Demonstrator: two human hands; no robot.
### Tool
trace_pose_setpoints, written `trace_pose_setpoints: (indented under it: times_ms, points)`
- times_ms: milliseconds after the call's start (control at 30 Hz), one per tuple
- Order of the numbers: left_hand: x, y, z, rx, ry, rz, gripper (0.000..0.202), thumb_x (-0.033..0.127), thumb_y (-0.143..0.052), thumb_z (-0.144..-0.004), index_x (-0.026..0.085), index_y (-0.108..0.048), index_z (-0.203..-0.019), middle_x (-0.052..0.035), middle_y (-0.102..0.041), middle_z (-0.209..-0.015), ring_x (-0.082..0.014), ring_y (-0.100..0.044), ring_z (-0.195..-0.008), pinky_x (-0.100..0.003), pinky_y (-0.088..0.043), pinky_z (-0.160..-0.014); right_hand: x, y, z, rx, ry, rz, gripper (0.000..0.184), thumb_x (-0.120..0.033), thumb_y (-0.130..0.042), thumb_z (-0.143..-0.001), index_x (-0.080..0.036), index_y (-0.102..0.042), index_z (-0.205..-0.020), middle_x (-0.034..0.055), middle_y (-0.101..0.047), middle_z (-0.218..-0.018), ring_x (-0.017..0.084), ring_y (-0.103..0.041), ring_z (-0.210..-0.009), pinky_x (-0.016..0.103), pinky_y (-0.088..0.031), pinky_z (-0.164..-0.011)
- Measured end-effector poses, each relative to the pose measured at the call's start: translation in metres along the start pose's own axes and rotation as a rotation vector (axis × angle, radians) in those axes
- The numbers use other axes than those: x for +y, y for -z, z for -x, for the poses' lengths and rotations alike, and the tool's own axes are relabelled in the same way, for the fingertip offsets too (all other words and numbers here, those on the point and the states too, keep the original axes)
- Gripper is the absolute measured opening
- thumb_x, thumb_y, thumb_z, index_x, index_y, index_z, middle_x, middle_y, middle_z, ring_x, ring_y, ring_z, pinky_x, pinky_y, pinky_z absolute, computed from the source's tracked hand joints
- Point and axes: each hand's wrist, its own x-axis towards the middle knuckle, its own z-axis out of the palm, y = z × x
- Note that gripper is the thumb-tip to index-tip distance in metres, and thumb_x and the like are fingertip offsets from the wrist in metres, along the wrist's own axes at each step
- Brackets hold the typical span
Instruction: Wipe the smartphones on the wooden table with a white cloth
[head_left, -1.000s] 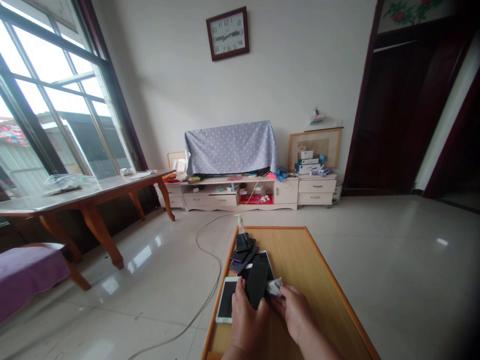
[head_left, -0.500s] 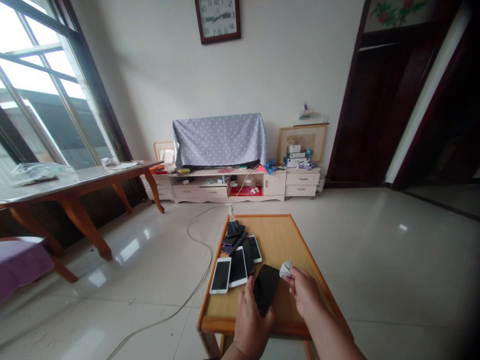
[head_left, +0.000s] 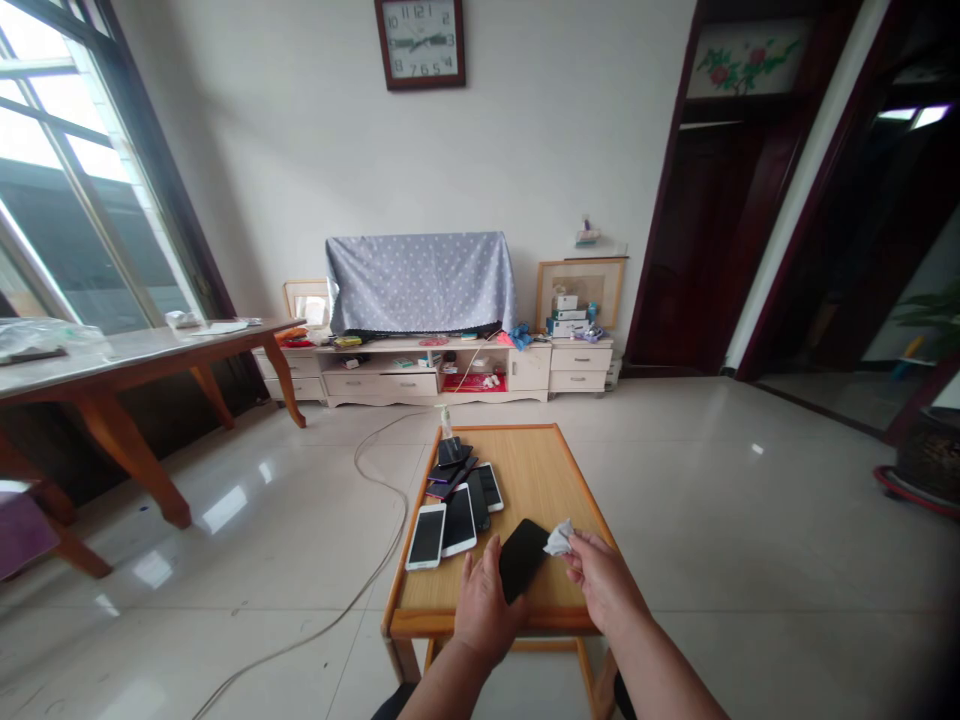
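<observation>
My left hand [head_left: 486,608] grips a black smartphone [head_left: 523,558] by its lower left side, the dark face turned up above the near part of a small wooden table [head_left: 525,460]. Pinched in the fingers of my right hand [head_left: 601,578] is a crumpled white cloth [head_left: 559,538], close to the phone's upper right edge; whether it touches is hard to tell. Left of the held phone lie several others: a white phone [head_left: 426,537] nearest, another white phone [head_left: 459,520] overlapping it, and dark ones piled behind.
A clear pump bottle [head_left: 447,424] stands at the table's far left corner. A cable [head_left: 367,598] runs over the tiled floor on the left. Further back are a low white cabinet [head_left: 382,385] with a cloth-covered shape on it and a long table [head_left: 180,350] by the window.
The view has swung slightly to the right, so everything sits further left. My hands keep their holds on the phone and the cloth; the cloth looks a little more spread out.
</observation>
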Motion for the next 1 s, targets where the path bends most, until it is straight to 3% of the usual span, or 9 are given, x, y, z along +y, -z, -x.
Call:
trace_pose_setpoints:
  times_ms: [167, 333, 533, 667, 767, 900, 1000]
  points:
    - [-0.005, 0.010, -0.004, -0.074, -0.014, 0.035, 0.090, 0.023, -0.059, -0.066, 0.015, -0.031, -0.151, -0.0126, -0.051, -0.147, -0.0268, -0.043, -0.140, -0.047, -0.020, -0.124, 0.001, -0.006, 0.010, -0.027, 0.034, 0.005, 0.050, -0.050, -0.080, -0.058, -0.020, -0.069, -0.096, 0.0047, -0.075, -0.083, 0.019, -0.067, -0.072, 0.025, -0.045, -0.055]
    - [-0.021, 0.024, 0.000, 0.003, 0.019, -0.004, 0.086, 0.036, -0.066, -0.068, 0.016, -0.038, -0.147, -0.0124, -0.051, -0.146, -0.0288, -0.044, -0.137, -0.042, -0.034, -0.115, -0.003, -0.009, 0.016, -0.037, 0.115, 0.107, 0.046, -0.054, -0.077, -0.064, -0.020, -0.068, -0.095, 0.0027, -0.073, -0.080, 0.017, -0.063, -0.067, 0.025, -0.044, -0.056]
    - [-0.024, 0.029, 0.005, 0.027, 0.033, -0.117, 0.088, 0.048, -0.071, -0.066, 0.019, -0.042, -0.143, -0.0124, -0.057, -0.135, -0.0320, -0.049, -0.128, -0.044, -0.036, -0.110, 0.001, -0.022, 0.013, -0.089, 0.288, 0.366, 0.036, -0.052, -0.063, -0.077, -0.020, -0.067, -0.093, 0.0037, -0.073, -0.086, 0.019, -0.065, -0.078, 0.028, -0.047, -0.068]
    - [-0.023, 0.025, 0.003, 0.034, 0.038, -0.173, 0.084, 0.049, -0.070, -0.066, 0.020, -0.045, -0.141, -0.0132, -0.057, -0.136, -0.0338, -0.048, -0.128, -0.045, -0.034, -0.110, 0.012, -0.033, 0.005, -0.097, 0.436, 0.603, 0.022, -0.042, -0.060, -0.076, -0.023, -0.067, -0.083, 0.0013, -0.069, -0.079, 0.021, -0.063, -0.078, 0.031, -0.047, -0.075]
    - [-0.025, 0.022, 0.002, 0.056, 0.028, -0.194, 0.079, 0.048, -0.066, -0.070, 0.020, -0.045, -0.141, -0.0121, -0.057, -0.136, -0.0321, -0.048, -0.129, -0.043, -0.035, -0.110, 0.019, -0.039, 0.004, -0.104, 0.539, 0.761, 0.014, -0.034, -0.059, -0.075, -0.025, -0.069, -0.077, 0.0036, -0.070, -0.088, 0.024, -0.061, -0.094, 0.034, -0.045, -0.086]
    - [-0.030, 0.020, 0.003, 0.076, 0.024, -0.204, 0.077, 0.047, -0.064, -0.072, 0.021, -0.044, -0.141, -0.0107, -0.058, -0.136, -0.0305, -0.048, -0.129, -0.041, -0.035, -0.109, 0.023, -0.040, 0.007, -0.136, 0.609, 0.893, 0.029, -0.028, -0.054, -0.078, -0.028, -0.075, -0.098, 0.0043, -0.072, -0.103, 0.026, -0.058, -0.109, 0.037, -0.042, -0.098]
    - [-0.031, 0.020, 0.003, 0.083, 0.015, -0.194, 0.076, 0.047, -0.064, -0.072, 0.021, -0.044, -0.141, -0.0103, -0.058, -0.136, -0.0301, -0.048, -0.129, -0.041, -0.034, -0.110, 0.022, -0.033, 0.007, -0.116, 0.602, 0.940, 0.044, -0.030, -0.049, -0.084, -0.028, -0.068, -0.123, 0.0049, -0.071, -0.114, 0.024, -0.061, -0.111, 0.037, -0.044, -0.100]
